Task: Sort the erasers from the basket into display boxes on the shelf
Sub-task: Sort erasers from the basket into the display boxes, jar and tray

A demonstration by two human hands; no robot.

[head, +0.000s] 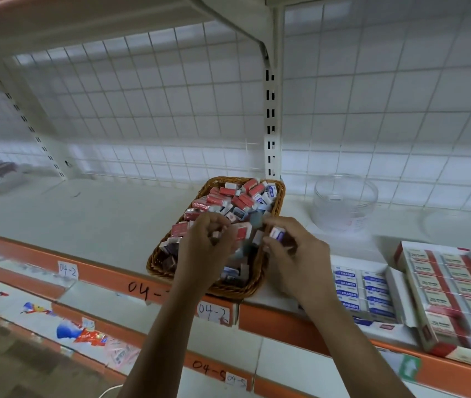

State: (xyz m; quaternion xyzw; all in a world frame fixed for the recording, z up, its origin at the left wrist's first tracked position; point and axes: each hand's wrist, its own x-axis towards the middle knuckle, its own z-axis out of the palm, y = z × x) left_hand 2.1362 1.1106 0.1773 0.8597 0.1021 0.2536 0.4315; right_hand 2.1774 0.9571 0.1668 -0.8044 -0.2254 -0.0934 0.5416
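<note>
The basket (153, 262) stood at the front of the shelf (99, 214), heaped with loose erasers (228, 193) in red and blue paper sleeves. Both hands were down in its near half. The right hand (297, 257) pinched a blue-sleeved eraser (277, 233) between thumb and fingertips, lifted just clear of the pile. The left hand (205, 245) had its fingers curled down at a red-sleeved eraser (242, 231). Motion blur made it impossible to tell whether it gripped that piece or only touched it.

To the right of the basket lay two open display boxes. The blue box (377, 324), just beside the basket, held neat rows of blue-labelled erasers. The red box (441, 349), farther right, held red-banded ones. A glass bowl (346, 202) stood behind them.

Each eraser looked small, light and firm, a little block that would not crush under a pinch. The paper sleeve was probably the slippery part, and it could slide off the rubber if pulled by one end. The safer hold was likely across the two long sides, thumb against fingers, as the right hand held its piece. Since the pile was loose, digging in could shift its neighbours or tip some over the low rim. The blue piece probably belonged in the nearer box, laid flat to match the rows.
</note>
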